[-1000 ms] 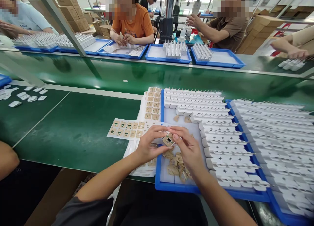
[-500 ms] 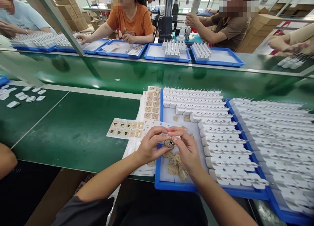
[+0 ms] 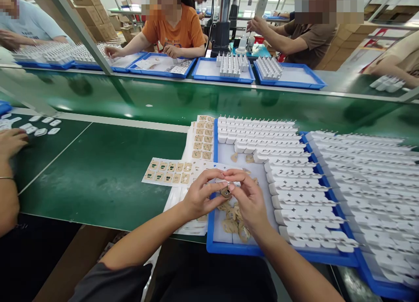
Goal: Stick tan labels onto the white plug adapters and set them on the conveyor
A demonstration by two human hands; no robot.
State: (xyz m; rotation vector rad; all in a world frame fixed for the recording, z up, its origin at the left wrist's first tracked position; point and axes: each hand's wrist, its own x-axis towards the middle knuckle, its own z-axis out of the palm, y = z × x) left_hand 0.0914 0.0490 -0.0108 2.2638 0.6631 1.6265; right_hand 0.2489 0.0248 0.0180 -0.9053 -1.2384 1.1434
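Note:
Between my left hand (image 3: 201, 196) and my right hand (image 3: 251, 201) is a small white plastic housing with a tan sticker (image 3: 225, 191) on the end facing me. My left fingers wrap its side, while my right thumb presses on the sticker. My fingers cover most of the housing. Both hands are over the left part of a blue tray (image 3: 235, 248). Loose tan sticker pieces (image 3: 230, 226) lie in the tray below them. Rows of similar white housings (image 3: 301, 206) fill its right side. A sheet of tan stickers (image 3: 166, 172) lies left of my hands.
More sticker sheets (image 3: 202, 138) are stacked along the tray's left edge. A second blue tray (image 3: 369, 267) of white parts stands at right. At left, a co-worker's hand (image 3: 12, 141) is near scattered white pieces (image 3: 41, 132). Other people work across the green belt (image 3: 157, 97).
My right thumb has shifted slightly over the sticker, and the housing has tilted a little. A co-worker's hand has come in at the left, by the white pieces.

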